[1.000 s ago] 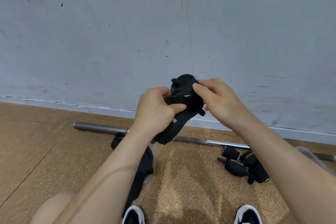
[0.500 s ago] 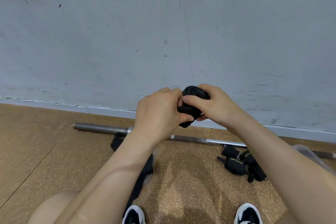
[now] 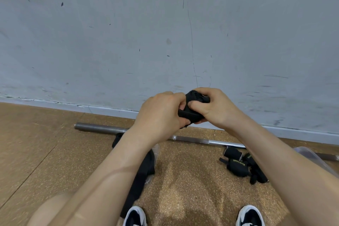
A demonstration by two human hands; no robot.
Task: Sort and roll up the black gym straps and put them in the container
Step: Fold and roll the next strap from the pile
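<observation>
curling fingers (image 3: pixel 177 98) of left hand (image 3: pixel 161 115) and thumb of right hand (image 3: pixel 214 110) round rolled black strap (image 3: pixel 191 113), gripping it tight from both sides. holding it in air, in front of grey wall (image 3: pixel 128 42), above metal bar (image 3: pixel 99 127) on cork floor (image 3: pixel 45 143). trailing under left forearm: loose black strap (image 3: pixel 145 170), unrolled. resting on floor by right forearm: cluster of rolled straps (image 3: pixel 238 165), near clear container (image 3: pixel 310 156), partly hidden behind arm.

Scuffed grey wall (image 3: pixel 110 42); brown floor (image 3: pixel 36 143), perhaps cork.
</observation>
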